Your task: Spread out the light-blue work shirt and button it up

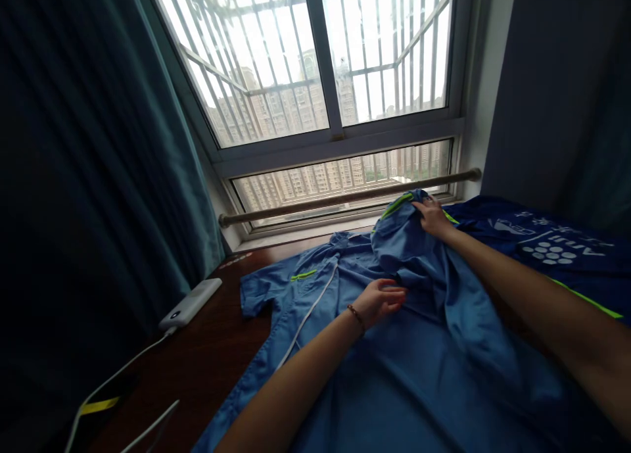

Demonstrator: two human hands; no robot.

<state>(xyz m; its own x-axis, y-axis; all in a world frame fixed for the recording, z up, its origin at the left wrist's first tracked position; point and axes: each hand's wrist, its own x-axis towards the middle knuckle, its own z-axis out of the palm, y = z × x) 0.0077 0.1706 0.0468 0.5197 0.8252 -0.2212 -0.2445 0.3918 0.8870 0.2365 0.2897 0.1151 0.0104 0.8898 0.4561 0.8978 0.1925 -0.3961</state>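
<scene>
A light blue short-sleeved shirt (315, 321) with lime-green trim is spread over the dark wood surface, and a white cord crosses its front. My right hand (434, 217) pinches its right part near the green trim and holds that cloth raised in a loose fold. Lower and to the left, my left hand (378, 300) is over the shirt beside the raised fold, its fingers loosely bent and apart. A bead bracelet (355, 317) circles the left wrist. The fingertips partly meet the fold's shadow, so I cannot tell whether they touch cloth.
Dark blue clothing (547, 236) with white print lies at the right. A white power bank (191, 303) with a cable rests on the wood surface (207, 348) at the left, beside a blue curtain (162, 144). A horizontal rail (345, 198) crosses in front of the barred window.
</scene>
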